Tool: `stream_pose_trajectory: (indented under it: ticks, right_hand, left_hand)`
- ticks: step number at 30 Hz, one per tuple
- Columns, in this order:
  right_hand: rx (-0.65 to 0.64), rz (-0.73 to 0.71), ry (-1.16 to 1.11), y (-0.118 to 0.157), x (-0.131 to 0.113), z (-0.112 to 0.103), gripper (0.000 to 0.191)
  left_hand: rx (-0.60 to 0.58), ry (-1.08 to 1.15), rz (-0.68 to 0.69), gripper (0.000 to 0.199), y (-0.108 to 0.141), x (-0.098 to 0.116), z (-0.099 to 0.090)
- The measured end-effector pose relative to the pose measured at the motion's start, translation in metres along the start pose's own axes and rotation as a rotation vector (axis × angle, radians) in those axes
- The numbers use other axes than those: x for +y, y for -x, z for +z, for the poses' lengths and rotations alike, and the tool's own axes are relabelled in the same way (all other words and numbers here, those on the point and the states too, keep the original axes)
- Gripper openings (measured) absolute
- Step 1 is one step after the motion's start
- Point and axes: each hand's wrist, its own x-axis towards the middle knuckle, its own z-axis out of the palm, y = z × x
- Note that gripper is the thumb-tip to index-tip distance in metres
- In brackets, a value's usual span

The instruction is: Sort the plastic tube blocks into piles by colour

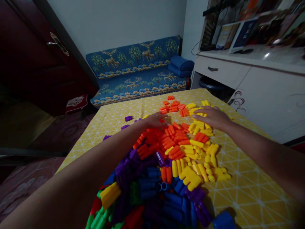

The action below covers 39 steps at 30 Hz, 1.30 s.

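Note:
A heap of plastic building blocks covers the middle and near part of the table. My left hand reaches over the orange blocks, its fingers apart; orange shows between them, and I cannot tell whether they touch a piece. My right hand lies with fingers stretched over the yellow blocks on the right, touching or just above them. Small groups of orange blocks and yellow blocks lie beyond the hands. Purple blocks sit left of my left forearm, which hides part of the heap.
Blue blocks and other mixed colours pile up at the near edge. The table wears a yellow patterned cloth. Behind stands a blue sofa with deer. A white cabinet is at right, a red stool at left.

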Motion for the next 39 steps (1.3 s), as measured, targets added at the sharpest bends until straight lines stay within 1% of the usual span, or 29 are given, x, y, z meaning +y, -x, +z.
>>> stream_pose_trajectory:
  ticks: [2,3,5,6,8,9,10,11,12,13,14,15,16,17,18,19,21,23,24,26,28,29,30,32,34,35,37,38,39]
  right_hand:
    - [-0.092,-0.067,0.043,0.025,-0.034,0.003,0.045]
    - [-0.128,-0.109,0.029,0.039,-0.051,0.002,0.047]
    - [-0.203,-0.208,-0.051,0.062,-0.082,-0.005,0.05]
    - [-0.238,-0.25,-0.112,0.07,-0.093,-0.01,0.05]
    - [-0.28,-0.286,-0.26,0.073,-0.106,-0.019,0.049]
    - [-0.267,-0.278,-0.324,0.067,-0.108,-0.022,0.048]
    - [-0.227,-0.256,-0.361,0.056,-0.107,-0.023,0.046]
    - [-0.167,-0.228,-0.365,0.041,-0.104,-0.022,0.044]
    - [-0.103,-0.203,-0.333,0.024,-0.099,-0.018,0.041]
    - [-0.043,-0.185,-0.267,0.004,-0.093,-0.012,0.038]
    - [-0.001,-0.174,-0.18,-0.015,-0.087,-0.005,0.035]
    - [0.016,-0.169,-0.086,-0.033,-0.081,0.004,0.036]
    - [0.013,-0.166,0.001,-0.049,-0.076,0.014,0.041]
    - [-0.006,-0.163,0.073,-0.062,-0.073,0.023,0.048]
    - [-0.035,-0.156,0.125,-0.072,-0.071,0.031,0.054]
    - [-0.068,-0.144,0.15,-0.078,-0.07,0.039,0.057]
    - [-0.131,-0.128,0.125,-0.082,-0.073,0.049,0.06]
    - [-0.189,-0.15,0.029,-0.076,-0.081,0.05,0.053]
    - [-0.226,-0.17,-0.037,-0.07,-0.085,0.047,0.047]
    - [-0.336,-0.185,-0.2,-0.058,-0.095,0.036,0.032]
    - [-0.464,-0.116,-0.379,-0.049,-0.102,0.023,0.03]
    - [-0.505,-0.069,-0.448,-0.046,-0.104,0.018,0.031]
    - [-0.509,-0.025,-0.49,-0.046,-0.105,0.014,0.032]
    - [-0.439,0.025,-0.5,-0.053,-0.104,0.015,0.031]
    - [-0.291,0.036,-0.451,-0.069,-0.098,0.026,0.029]
    - [-0.201,0.029,-0.414,-0.079,-0.094,0.034,0.027]
    - [-0.037,-0.021,-0.312,-0.101,-0.087,0.052,0.027]
    - [0.028,-0.05,-0.252,-0.113,-0.083,0.06,0.031]
    - [0.066,-0.071,-0.201,-0.123,-0.08,0.068,0.04]
  left_hand:
    - [-0.074,0.038,0.1,0.049,0.013,0.011,0.006]
    - [-0.112,0.062,0.144,0.046,0.023,0.018,0.004]
    - [-0.198,0.148,0.17,0.047,0.046,0.033,-0.007]
    - [-0.273,0.211,0.164,0.049,0.057,0.039,-0.016]
    - [-0.385,0.322,0.155,0.047,0.073,0.048,-0.036]
    - [-0.456,0.338,0.152,0.042,0.075,0.05,-0.046]
    - [-0.505,0.331,0.142,0.037,0.073,0.049,-0.054]
    - [-0.513,0.305,0.128,0.033,0.067,0.047,-0.06]
    - [-0.475,0.268,0.11,0.033,0.057,0.042,-0.063]
    - [-0.377,0.226,0.085,0.034,0.044,0.036,-0.063]
    - [-0.233,0.188,0.059,0.035,0.029,0.029,-0.061]
    - [-0.093,0.138,0.025,0.038,0.013,0.022,-0.055]
    - [0.031,0.074,0.002,0.044,-0.003,0.015,-0.048]
    - [0.113,0.015,-0.009,0.052,-0.019,0.009,-0.04]
    - [0.16,-0.018,-0.006,0.055,-0.032,0.005,-0.031]
    - [0.182,-0.031,-0.001,0.058,-0.042,0.002,-0.022]
    - [0.148,0.016,0.037,0.059,-0.052,0.0,-0.007]
    - [0.067,0.116,0.077,0.054,-0.049,0.0,0.0]
    - [0.02,0.163,0.088,0.05,-0.043,0.001,-0.001]
    - [-0.085,0.231,0.088,0.042,-0.026,0.0,-0.008]
    - [-0.204,0.286,0.08,0.04,-0.009,-0.004,-0.021]
    - [-0.221,0.315,0.075,0.04,-0.003,-0.007,-0.027]
    - [-0.213,0.333,0.065,0.042,0.001,-0.011,-0.032]
    - [-0.116,0.326,0.029,0.048,0.004,-0.019,-0.037]
    - [-0.018,0.239,-0.016,0.065,0.0,-0.025,-0.035]
    - [-0.006,0.181,-0.038,0.077,-0.002,-0.027,-0.033]
    - [-0.049,0.073,-0.077,0.099,-0.006,-0.028,-0.026]
    - [-0.084,0.04,-0.092,0.106,-0.007,-0.029,-0.023]
    - [-0.113,0.024,-0.103,0.11,-0.007,-0.029,-0.02]
